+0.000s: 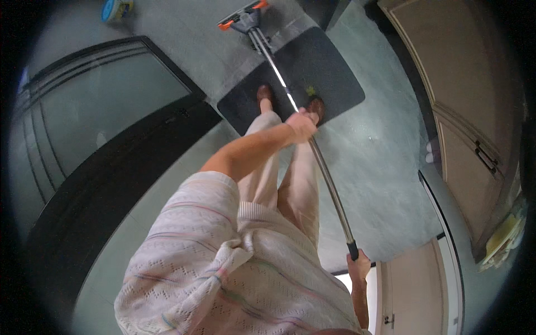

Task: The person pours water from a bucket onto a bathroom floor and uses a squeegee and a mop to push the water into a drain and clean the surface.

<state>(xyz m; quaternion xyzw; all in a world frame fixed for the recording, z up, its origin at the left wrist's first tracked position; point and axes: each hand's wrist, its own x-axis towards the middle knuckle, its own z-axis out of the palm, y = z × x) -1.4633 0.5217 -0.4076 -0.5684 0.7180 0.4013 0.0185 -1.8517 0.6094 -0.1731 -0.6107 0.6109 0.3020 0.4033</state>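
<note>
A squeeze mop with a long metal pole runs slantwise before me, from my right side to beyond my feet. My left hand is wrapped around the middle of the pole. Lower in the picture, my right hand grips the dark end of the handle. The mop head, grey with orange end pieces, is past the far edge of a dark grey mat; whether it presses on the floor I cannot tell. Both my feet, in brown shoes, are on the mat.
A dark-framed glass panel stands at the left. On the right is a brown panelled door with a black handle. A tub with a blue lid sits at the far left. Pale grey-green floor surrounds the mat.
</note>
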